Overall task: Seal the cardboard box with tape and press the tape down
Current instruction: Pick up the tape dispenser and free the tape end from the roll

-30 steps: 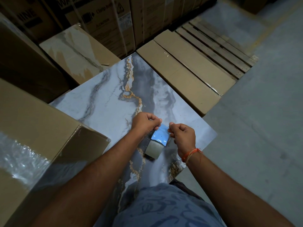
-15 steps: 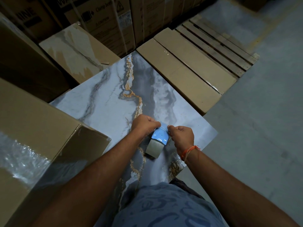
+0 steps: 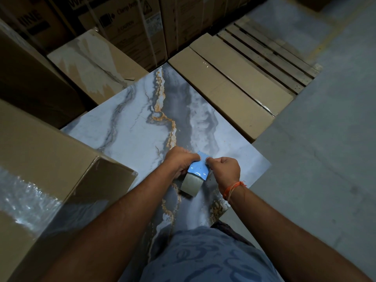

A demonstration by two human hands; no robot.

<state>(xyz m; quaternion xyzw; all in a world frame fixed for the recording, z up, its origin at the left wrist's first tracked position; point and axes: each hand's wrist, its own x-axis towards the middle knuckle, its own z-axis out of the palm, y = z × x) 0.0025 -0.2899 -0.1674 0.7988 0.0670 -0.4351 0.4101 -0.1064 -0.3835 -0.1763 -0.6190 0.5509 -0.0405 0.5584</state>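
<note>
Cardboard dominates the left: a large brown cardboard box (image 3: 46,159) with a shiny strip of clear tape across its top sits at the near left, touching the edge of the marble-patterned blue-grey slab (image 3: 126,135) that serves as the work surface. Over that slab, the left hand (image 3: 180,159) is clenched on the roll of clear packing tape with a glossy blue cover (image 3: 193,180), holding it just above the surface. The right hand (image 3: 223,169) is pinched shut on the tape's leading end at the top of the roll. Compared with a second ago, both hands have moved slightly forward and closer together, and the blue flap has lifted and curled between the fingers; in my judgement the free end is being peeled loose, so taping has not begun and the step in hand is preparation only. An orange thread band (image 3: 234,189) circles the right wrist. Right of the slab lie two long flat brown cartons (image 3: 234,82), already taped along their seam, then a slatted wooden pallet (image 3: 270,51). Tall printed shipping cartons (image 3: 126,21) stand along the back. Bare grey concrete floor (image 3: 325,139) fills the right side. Lighting is dim; which box is next for sealing cannot be told.
</note>
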